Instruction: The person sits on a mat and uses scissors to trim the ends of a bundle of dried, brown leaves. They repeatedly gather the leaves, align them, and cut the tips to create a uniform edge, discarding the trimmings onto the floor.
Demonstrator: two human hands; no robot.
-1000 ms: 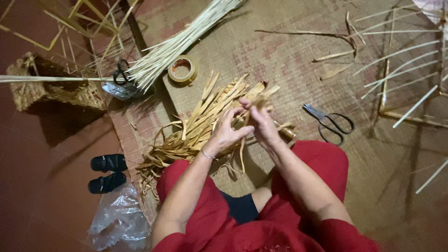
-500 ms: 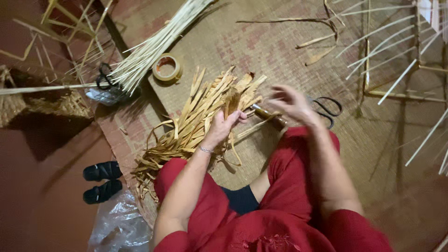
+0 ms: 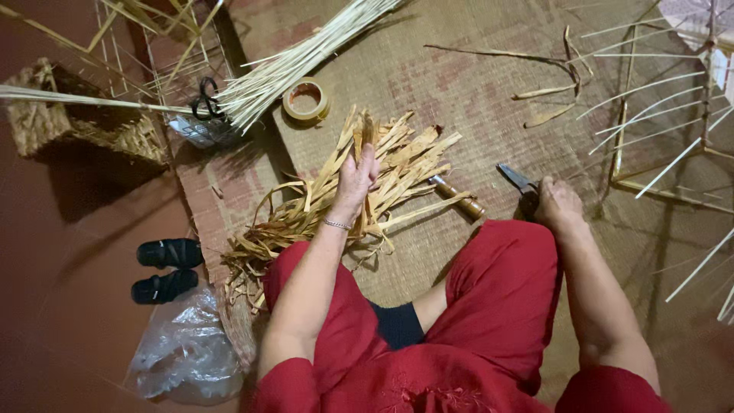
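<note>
On the woven mat (image 3: pixel 474 84), at the centre of the view, the person's left hand (image 3: pixel 355 180) is closed round a few upright strips of the dried leaf strips (image 3: pixel 367 183), a loose heap fanning from 8 o'clock up toward 1 o'clock. At about 3 o'clock the right hand (image 3: pixel 558 206) is wrapped over the handles of the scissors (image 3: pixel 520 183), whose blades point toward 10 o'clock; the fingers are closed, hiding the handles. Between the two hands a short bamboo piece (image 3: pixel 457 197) lies on the mat, touching the heap's edge. A tape roll (image 3: pixel 306 102) sits at 11 o'clock, just beside a long bundle of thin sticks (image 3: pixel 306 57). Black-handled scissors (image 3: pixel 205 99) rest near the bundle's lower end. A woven basket (image 3: pixel 61 115) stands at 10 o'clock, black sandals (image 3: pixel 164 268) at 8 o'clock, and a clear plastic bag (image 3: pixel 183 356) at 7 o'clock. A stick frame (image 3: pixel 673 153) fills the edge at 2 o'clock.
</note>
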